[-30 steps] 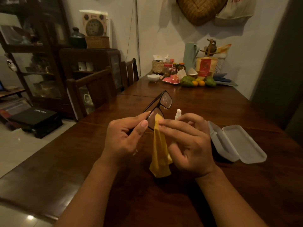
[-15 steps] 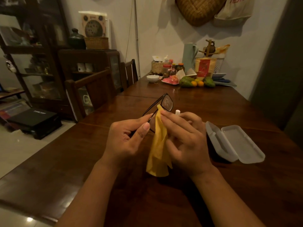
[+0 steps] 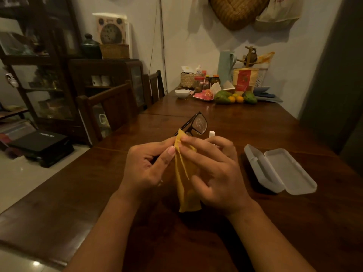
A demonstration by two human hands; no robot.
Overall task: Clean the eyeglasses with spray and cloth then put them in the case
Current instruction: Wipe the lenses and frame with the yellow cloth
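A white bowl (image 3: pixel 182 93), jars (image 3: pixel 198 84) and green and orange fruit (image 3: pixel 223 96) sit at the far end of the wooden counter (image 3: pixel 245 124); chairs (image 3: pixel 110 107) stand alongside.

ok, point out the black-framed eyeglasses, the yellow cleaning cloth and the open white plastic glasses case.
black-framed eyeglasses (image 3: pixel 199 123): head view, on the far lens.
yellow cleaning cloth (image 3: pixel 186 199): head view, on the hanging lower part.
open white plastic glasses case (image 3: pixel 290 171): head view, inside the right-hand half.
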